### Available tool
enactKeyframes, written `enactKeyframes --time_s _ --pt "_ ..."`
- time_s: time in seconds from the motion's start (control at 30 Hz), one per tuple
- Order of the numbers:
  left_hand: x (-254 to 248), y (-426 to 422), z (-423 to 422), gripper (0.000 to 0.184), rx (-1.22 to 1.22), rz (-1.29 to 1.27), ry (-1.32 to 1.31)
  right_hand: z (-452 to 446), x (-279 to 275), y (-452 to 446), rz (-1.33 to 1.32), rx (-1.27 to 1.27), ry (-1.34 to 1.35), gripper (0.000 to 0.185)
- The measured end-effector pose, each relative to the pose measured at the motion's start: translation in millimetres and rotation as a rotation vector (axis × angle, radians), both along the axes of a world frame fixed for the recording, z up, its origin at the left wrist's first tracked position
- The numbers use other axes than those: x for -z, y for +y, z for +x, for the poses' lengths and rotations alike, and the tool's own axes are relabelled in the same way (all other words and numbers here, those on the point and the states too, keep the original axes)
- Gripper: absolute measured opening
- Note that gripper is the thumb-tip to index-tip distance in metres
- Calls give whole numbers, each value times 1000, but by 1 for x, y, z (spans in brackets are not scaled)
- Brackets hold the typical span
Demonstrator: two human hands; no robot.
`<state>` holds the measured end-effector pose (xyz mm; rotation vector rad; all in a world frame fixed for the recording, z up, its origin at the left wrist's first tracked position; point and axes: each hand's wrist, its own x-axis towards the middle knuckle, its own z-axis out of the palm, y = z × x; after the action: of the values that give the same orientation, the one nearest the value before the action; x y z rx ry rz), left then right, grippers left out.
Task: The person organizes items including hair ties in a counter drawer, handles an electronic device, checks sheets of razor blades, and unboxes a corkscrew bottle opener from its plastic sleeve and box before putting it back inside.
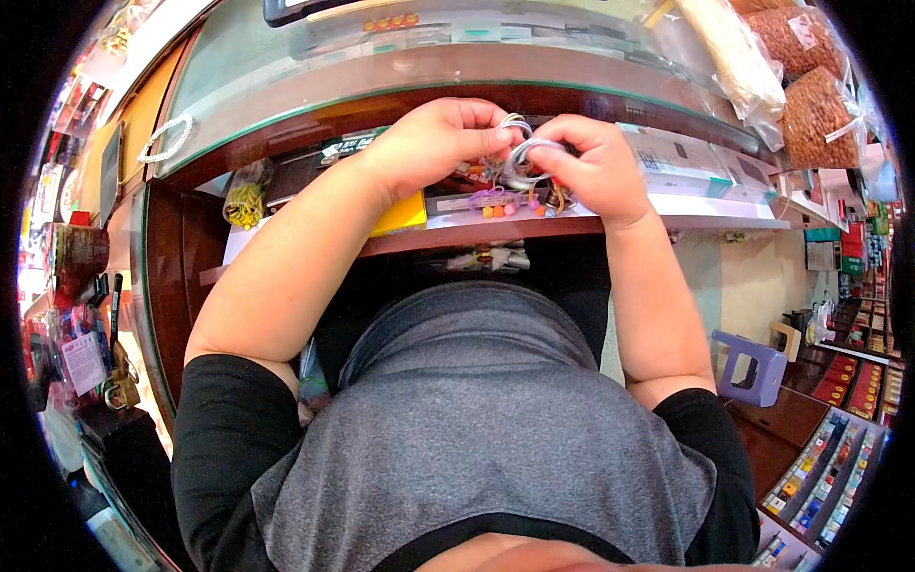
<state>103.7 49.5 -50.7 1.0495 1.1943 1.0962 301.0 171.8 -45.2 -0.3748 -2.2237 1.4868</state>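
Note:
My left hand (440, 143) pinches the upper strands of a coiled bundle of thin grey-white cords (519, 170) between thumb and fingertips. On the other side of the coil, my right hand (602, 172) is closed around its loops, fingers curled and thumb pressed in. Small purple, orange and yellow bead-like pieces (496, 200) show just below the coil, over the white shelf edge; whether they hang from the cords or lie on the shelf I cannot tell. Beside my left wrist, a yellow item (400, 215) lies on the shelf.
A glass-topped counter (315, 105) spans the space beyond my hands, with a white cord loop (166, 139) on its left corner. Yellow bagged items (248, 198) and white boxes (672, 157) sit on the shelf beneath. Bagged brown goods (818, 119) stand right; a purple stool (751, 367) is lower right.

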Motion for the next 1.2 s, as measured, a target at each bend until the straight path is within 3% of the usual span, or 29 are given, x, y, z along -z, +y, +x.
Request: enactKeyframes --time_s 0.03,0.1,0.2,0.3,0.43,0.47,0.5,0.57,0.6,0.73,0.83,1.0,1.2 --pt "-4 -1 1 30 -7 -13 -6 -4 3 -2 187 6 4 12" --pt "-5 -1 2 31 11 7 42 -10 4 -10 191 107 -37 14" --pt "1 1 6 33 19 70 112 -13 12 -7 148 178 -116 22" --pt "2 2 4 26 36 71 102 -14 12 -10 -114 69 54 32" --pt "-15 -7 -3 18 -29 -37 102 -5 10 -2 -98 -2 63 34" --pt "-15 -9 -6 18 -26 -32 90 -4 7 -1 24 8 -25 28" --pt "-14 -9 -7 17 -23 -28 77 -4 3 2 315 -60 -135 26" --pt "-11 -8 -8 15 2 37 44 -13 11 3 644 -232 3 22" --pt "-14 -9 -9 15 17 54 27 -12 11 -2 692 -199 -151 22" --pt "-20 -11 -4 17 35 20 146 -10 3 -1 440 -142 -7 14" --pt "-6 -6 3 17 11 89 326 0 -3 -1 -6 -165 -47 12" --pt "-8 -3 3 20 0 63 384 3 3 9 -213 -250 153 7" --pt "-8 -5 2 23 50 68 186 1 3 3 -285 -77 15 9"
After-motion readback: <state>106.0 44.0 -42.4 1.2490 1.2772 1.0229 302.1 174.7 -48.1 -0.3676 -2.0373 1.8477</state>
